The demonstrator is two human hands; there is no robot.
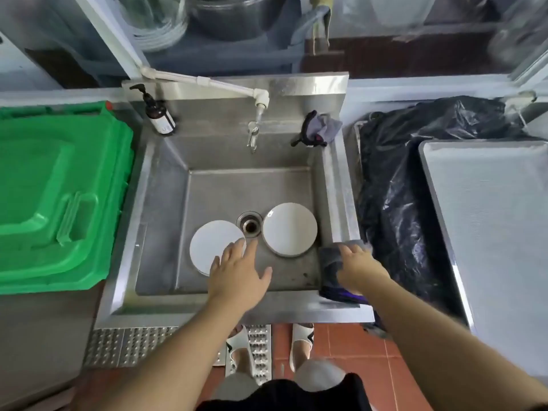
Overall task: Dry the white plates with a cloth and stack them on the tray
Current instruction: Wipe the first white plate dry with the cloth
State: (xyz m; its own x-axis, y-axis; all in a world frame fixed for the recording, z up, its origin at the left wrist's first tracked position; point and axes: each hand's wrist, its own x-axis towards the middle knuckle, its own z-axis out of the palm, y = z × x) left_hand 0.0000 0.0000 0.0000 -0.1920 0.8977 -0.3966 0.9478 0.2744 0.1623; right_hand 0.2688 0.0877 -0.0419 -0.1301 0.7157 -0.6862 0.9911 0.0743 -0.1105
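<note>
1. At the steel sink's (pixel 166 203) right rim, the right hand (pixel 360 264) clutches a dark grey cloth (pixel 330 269).
2. Fingers spread, the left hand (pixel 237 275) hovers over one round white plate (pixel 212 247); another white plate (pixel 290 229) lies beyond the drain (pixel 250 225).
3. Far right sits a flat metal tray (pixel 492 221), past a black plastic bag (pixel 400 203).

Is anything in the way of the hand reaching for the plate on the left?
Nothing visible. The left hand hovers open right over the left plate in the sink, its fingertips already above the plate's near edge.
</note>
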